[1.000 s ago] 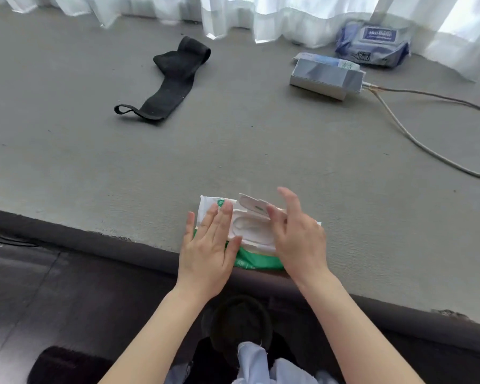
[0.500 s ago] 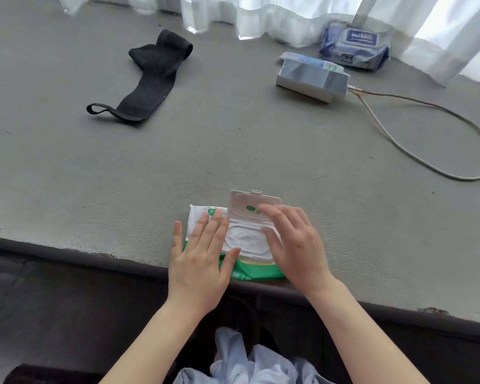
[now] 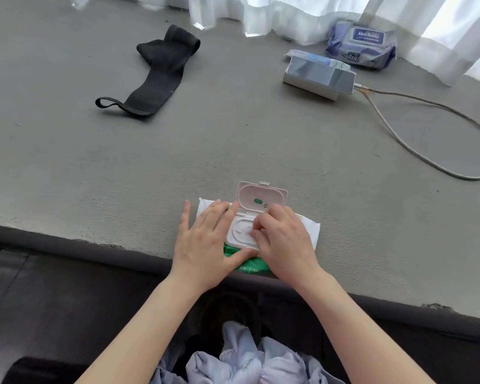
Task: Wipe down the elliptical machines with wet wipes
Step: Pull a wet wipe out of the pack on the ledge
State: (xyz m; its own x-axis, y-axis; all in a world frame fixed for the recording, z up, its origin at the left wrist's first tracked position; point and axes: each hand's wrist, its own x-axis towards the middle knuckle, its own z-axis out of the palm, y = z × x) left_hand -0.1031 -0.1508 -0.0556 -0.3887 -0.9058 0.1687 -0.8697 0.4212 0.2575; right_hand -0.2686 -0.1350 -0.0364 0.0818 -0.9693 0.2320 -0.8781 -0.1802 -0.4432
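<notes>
Two hands of yours sit on the wet wipe pack point(image 3: 309, 231), which lies flat at the near edge of the grey surface point(image 3: 122, 167), its long axis running left to right and its green near edge just at the dark rim. Your left hand point(image 3: 205, 242) lies flat on the left part of the pack, fingers straight and slightly spread, the thumb reaching right across the green strip. Your right hand point(image 3: 284, 242) covers the right part; its fingers curl down onto the white dispenser opening point(image 3: 240, 231), but you cannot tell from this view whether they pinch a wipe. The pack's flip lid point(image 3: 262, 196) stands open, hinged on the far side of the opening and tilted away from you, its inner face showing a small green mark.

Far left on the surface lies a black strap point(image 3: 155, 76) with a loop at its near end. Far right sits a silver box point(image 3: 319, 76) with a cable point(image 3: 427, 159) curving off to the right, and beyond it a blue wipe pack point(image 3: 362, 47) against the white curtain point(image 3: 288, 12).
</notes>
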